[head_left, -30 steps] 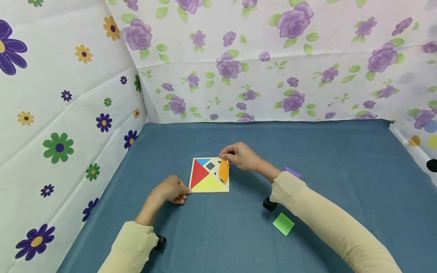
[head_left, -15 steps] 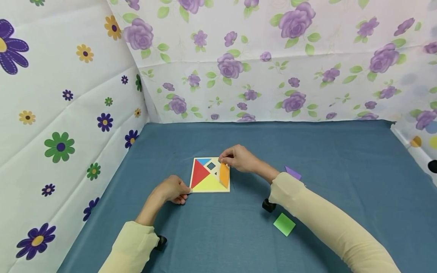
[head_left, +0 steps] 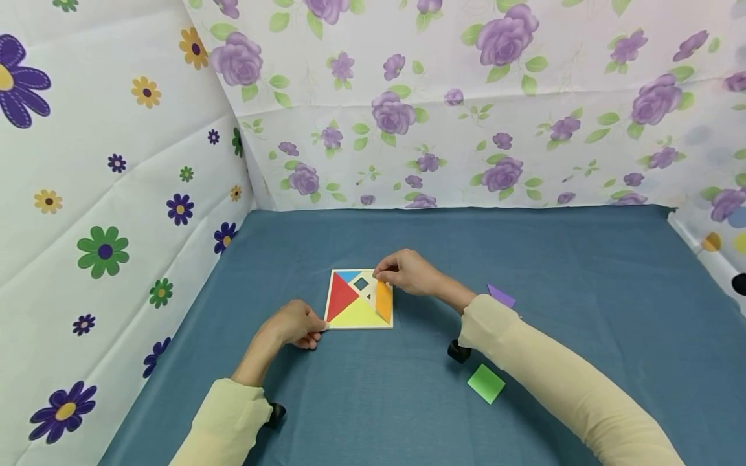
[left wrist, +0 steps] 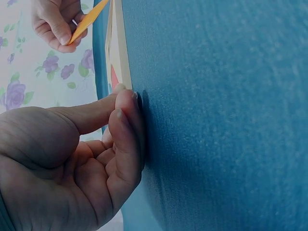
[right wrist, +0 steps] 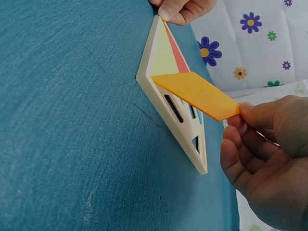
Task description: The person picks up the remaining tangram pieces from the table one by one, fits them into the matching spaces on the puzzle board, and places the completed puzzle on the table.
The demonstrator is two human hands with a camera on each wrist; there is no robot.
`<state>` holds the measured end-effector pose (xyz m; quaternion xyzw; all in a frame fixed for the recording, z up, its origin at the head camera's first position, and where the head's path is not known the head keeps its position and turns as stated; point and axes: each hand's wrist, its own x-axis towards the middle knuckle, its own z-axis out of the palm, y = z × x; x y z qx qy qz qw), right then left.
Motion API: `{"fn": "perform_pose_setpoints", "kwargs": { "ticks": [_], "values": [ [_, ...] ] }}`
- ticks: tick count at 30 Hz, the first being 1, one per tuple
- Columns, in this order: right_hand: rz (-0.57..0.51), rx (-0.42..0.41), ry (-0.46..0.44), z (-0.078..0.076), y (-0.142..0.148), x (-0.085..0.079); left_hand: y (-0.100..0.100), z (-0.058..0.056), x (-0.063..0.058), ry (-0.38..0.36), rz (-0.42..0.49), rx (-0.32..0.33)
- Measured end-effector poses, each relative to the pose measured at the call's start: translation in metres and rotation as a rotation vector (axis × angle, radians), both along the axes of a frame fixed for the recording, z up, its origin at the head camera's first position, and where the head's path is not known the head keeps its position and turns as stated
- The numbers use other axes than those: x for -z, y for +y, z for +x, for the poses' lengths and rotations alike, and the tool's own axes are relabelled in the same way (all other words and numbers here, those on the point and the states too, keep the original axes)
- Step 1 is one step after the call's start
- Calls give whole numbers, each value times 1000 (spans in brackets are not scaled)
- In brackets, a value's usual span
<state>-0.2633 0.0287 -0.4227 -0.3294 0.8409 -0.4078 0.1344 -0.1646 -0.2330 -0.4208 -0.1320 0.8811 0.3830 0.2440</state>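
Note:
A square tangram board (head_left: 360, 326) with a pale wooden rim lies on the cloth. Red (head_left: 340, 298), yellow (head_left: 357, 315) and blue (head_left: 347, 276) pieces sit in it, and bare recesses show near its far right part. My left hand (head_left: 294, 323) pinches the board's near left corner between thumb and fingers. With its thumb and fingertips, my right hand (head_left: 412, 272) pinches one end of an orange parallelogram piece (right wrist: 197, 94). That piece is tilted over the board's right side, its lower end at the rim and its held end raised, as the right wrist view shows.
A green square piece (head_left: 486, 384) lies on the blue cloth (head_left: 373, 401) at the right, near the right forearm. A purple piece (head_left: 500, 296) lies farther back, partly hidden by the sleeve. Flowered sheets (head_left: 350, 129) close off the back and left side.
The orange piece has shifted slightly right and toward me, its near end coming to the board's right rim. My right hand lowered a little with it. The left hand keeps its hold.

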Motion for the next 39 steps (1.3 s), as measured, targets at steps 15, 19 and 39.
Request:
{"fn": "perform_pose_setpoints", "kwargs": {
  "ticks": [15,19,39],
  "values": [
    [10,0,16,-5,-5,6,0,1,-1,15,14,11],
    [5,3,18,-6,-6,9,0,1,-2,12,11,13],
    [24,-13,30,-9,-8,11,0,0,-1,-4,-3,7]
  ]
}}
